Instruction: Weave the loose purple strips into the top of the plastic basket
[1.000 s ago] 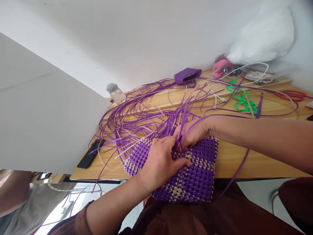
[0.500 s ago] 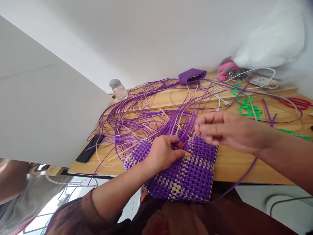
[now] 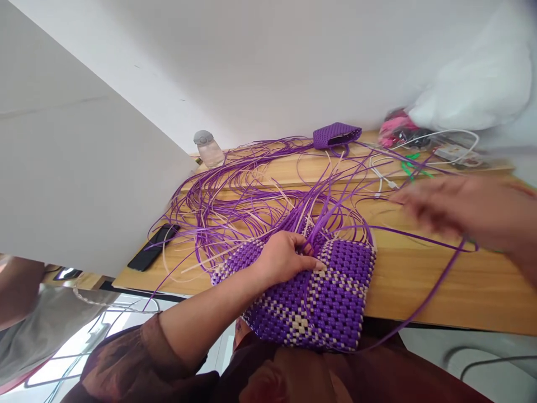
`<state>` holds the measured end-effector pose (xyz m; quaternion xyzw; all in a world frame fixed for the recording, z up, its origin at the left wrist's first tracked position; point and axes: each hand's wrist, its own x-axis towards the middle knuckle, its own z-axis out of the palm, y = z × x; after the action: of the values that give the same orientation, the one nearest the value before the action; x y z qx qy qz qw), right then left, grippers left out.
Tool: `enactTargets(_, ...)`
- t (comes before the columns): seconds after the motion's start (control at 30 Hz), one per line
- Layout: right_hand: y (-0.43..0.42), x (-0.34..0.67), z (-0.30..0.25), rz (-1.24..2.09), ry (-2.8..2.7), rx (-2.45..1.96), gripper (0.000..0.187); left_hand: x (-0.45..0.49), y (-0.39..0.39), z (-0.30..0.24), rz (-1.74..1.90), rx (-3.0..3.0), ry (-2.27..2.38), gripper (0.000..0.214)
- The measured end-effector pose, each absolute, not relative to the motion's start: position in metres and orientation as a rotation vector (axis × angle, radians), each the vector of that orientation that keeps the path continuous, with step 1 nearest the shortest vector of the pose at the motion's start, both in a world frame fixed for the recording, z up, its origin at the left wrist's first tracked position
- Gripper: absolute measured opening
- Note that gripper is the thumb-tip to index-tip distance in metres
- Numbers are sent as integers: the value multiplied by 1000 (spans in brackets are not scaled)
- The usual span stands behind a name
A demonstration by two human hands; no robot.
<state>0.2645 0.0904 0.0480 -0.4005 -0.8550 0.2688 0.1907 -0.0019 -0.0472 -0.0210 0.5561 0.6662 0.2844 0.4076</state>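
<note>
A partly woven basket (image 3: pixel 335 291) of purple and cream plastic strips rests at the table's front edge against my lap. My left hand (image 3: pixel 287 260) is closed on its upper edge, thumb on the outside face and fingers tucked inside. Many loose purple strips (image 3: pixel 235 207) fan out from the top of the weave across the table. To the right, my right hand (image 3: pixel 448 207) is raised over the table, its fingers smeared by motion. One long purple strip (image 3: pixel 432 296) curves up toward it; whether the fingers hold it is unclear.
A small purple woven pouch (image 3: pixel 338 135) lies by the wall, near a bottle (image 3: pixel 208 150) with a grey cap. A black phone (image 3: pixel 153 247) is at the left edge. White cable (image 3: pixel 380 168), green tape (image 3: pixel 409 165) and plastic bags (image 3: pixel 474 84) are at the right. Another person's arm (image 3: pixel 20 291) shows far left.
My right hand has moved right, away from the basket's top edge, and a purple strip now stretches across to the right. My left hand keeps its hold. The view has shifted slightly.
</note>
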Motion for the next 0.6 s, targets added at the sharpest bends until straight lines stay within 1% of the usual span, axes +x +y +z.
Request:
enactTargets(0.03, 71, 254, 36, 912, -2573, -986, 47, -2, -47, -21, 715, 1399, 1662, 35)
enactTargets(0.07, 53, 243, 25, 952, -2730, -733, 32, -2, -47, -20, 719, 1391, 1644, 34)
enactTargets(0.1, 38, 232, 15, 870, -2830, -401, 24, -2, -47, -19, 726, 1377, 1625, 33)
enactTargets(0.13, 28, 222, 7, 691, -2809, -221, 27, -1, -47, -18, 732, 1360, 1603, 32)
enactTargets(0.2, 21, 206, -2, 281, -2714, -51, 32, -1, -48, -15, 733, 1324, 1566, 31)
enactTargets(0.27, 30, 195, -5, -8, -2635, 20, 33, -1, -48, -12, 723, 1300, 1530, 31)
enactTargets(0.3, 36, 192, -5, -88, -2626, 53, 31, -1, -48, -11, 723, 1295, 1512, 31)
enactTargets(0.43, 47, 188, 6, -251, -2693, 58, 26, -1, -48, -10, 734, 1273, 1489, 31)
enactTargets(0.53, 35, 189, 17, -432, -2716, -41, 24, -1, -48, -11, 715, 1277, 1546, 31)
enactTargets(0.6, 23, 191, 22, -452, -2738, -133, 23, 0, -48, -12, 712, 1298, 1578, 32)
